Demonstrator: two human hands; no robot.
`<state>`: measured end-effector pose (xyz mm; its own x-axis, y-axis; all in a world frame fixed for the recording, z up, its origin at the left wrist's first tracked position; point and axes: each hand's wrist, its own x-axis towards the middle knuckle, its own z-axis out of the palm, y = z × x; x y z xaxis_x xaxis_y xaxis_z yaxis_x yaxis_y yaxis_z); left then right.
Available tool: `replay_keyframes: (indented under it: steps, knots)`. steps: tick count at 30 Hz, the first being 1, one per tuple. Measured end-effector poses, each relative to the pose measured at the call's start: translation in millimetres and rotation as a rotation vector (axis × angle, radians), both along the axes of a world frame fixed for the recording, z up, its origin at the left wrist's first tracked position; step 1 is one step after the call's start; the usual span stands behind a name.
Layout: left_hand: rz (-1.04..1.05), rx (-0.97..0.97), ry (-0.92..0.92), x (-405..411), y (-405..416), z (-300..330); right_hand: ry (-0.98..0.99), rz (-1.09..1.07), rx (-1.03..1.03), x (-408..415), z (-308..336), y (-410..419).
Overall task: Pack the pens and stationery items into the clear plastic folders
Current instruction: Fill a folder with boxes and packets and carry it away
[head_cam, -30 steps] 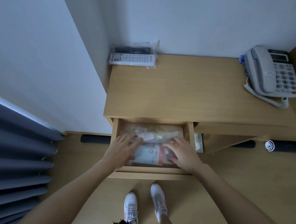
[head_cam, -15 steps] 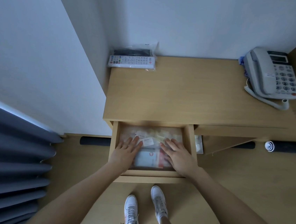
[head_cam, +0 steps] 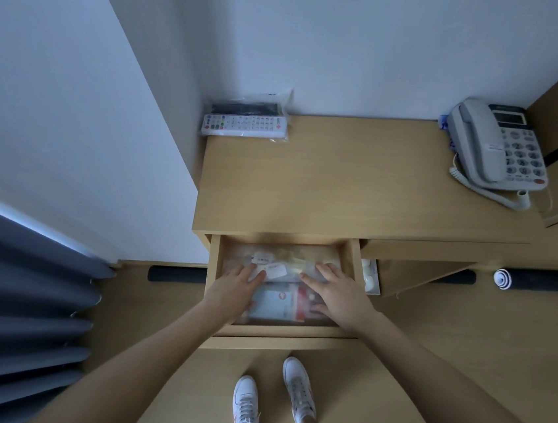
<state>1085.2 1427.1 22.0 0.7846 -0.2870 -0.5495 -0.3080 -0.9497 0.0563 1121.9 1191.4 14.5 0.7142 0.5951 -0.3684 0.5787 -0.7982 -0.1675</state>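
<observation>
A dark pleated curtain (head_cam: 16, 304) hangs at the far left beside a plain white wall (head_cam: 84, 115). To its right stands a light wooden desk (head_cam: 341, 190) pushed into the corner, over a wooden floor (head_cam: 428, 347).

On the desk's back left corner lie a white remote control (head_cam: 244, 126) and a darker one behind it, both inside a clear bag. At the back right corner sits a grey corded telephone (head_cam: 494, 148). Under the desk a dark rolled mat (head_cam: 545, 280) lies on the floor at the right. The person's white sneakers (head_cam: 271, 400) stand just in front of the desk.

The drawer (head_cam: 275, 331) below the desktop is pulled open. Inside it lie the clear plastic folders (head_cam: 280, 280), filled with white labels, yellowish pieces and a red and white packet; single items are too blurred to name.

The left hand (head_cam: 233, 291) lies flat on the folders' left side, fingers straight and together, pressing down. The right hand (head_cam: 336, 295) rests on their right side, fingers spread and extended. Neither hand grips anything.
</observation>
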Motion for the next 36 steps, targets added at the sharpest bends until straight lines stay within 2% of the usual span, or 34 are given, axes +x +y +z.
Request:
replay_keyframes:
  steps: [6, 16, 21, 36]
  knots:
    - [0.005, -0.068, -0.034, -4, 5, -6, 0.035, -0.022, 0.037, -1, -8, -2]
    - [0.096, -0.075, 0.074, -1, 1, -13, 0.094, -0.025, 0.057, 9, -10, 2]
    - [0.057, -0.005, 0.0, 4, 0, -8, 0.065, -0.043, 0.059, 10, 0, 3]
    - [0.004, -0.032, -0.102, -3, 14, 6, 0.02, -0.043, 0.042, 3, 14, 2]
